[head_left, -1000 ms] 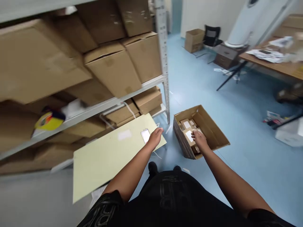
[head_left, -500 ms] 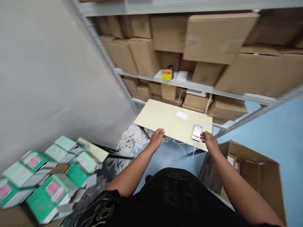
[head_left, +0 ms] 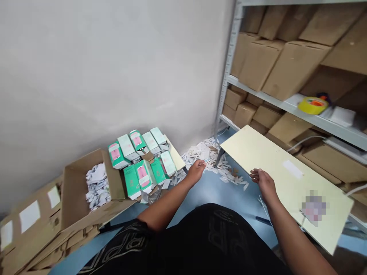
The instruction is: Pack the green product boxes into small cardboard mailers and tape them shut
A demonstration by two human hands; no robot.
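Observation:
My left hand (head_left: 196, 172) hovers over the floor in front of me, its fingers curled together and nothing visible in them. To its left, green and white cartons (head_left: 144, 177), several with pink panels, stand in rows on a low pale table (head_left: 176, 152). My right hand (head_left: 264, 184) is beside the near edge of a cream tabletop (head_left: 252, 147), fingers loosely stretched and holding nothing. A white paper slip (head_left: 292, 169) lies on that tabletop. Nearer its right end is a phone (head_left: 314, 208), mostly blurred out by pixelation.
An open cardboard box (head_left: 114, 179) with crumpled whitish pieces (head_left: 98, 185) stands at left, beside flattened cardboard (head_left: 28, 229). Paper scraps (head_left: 200, 151) litter the floor by the wall. A metal rack (head_left: 258, 91) holds brown boxes and yellow tape (head_left: 312, 105).
My view has swung left, bringing the open cardboard box into sight and shifting the rack and tabletop rightward. My right hand is now away from the phone, which stays on the tabletop.

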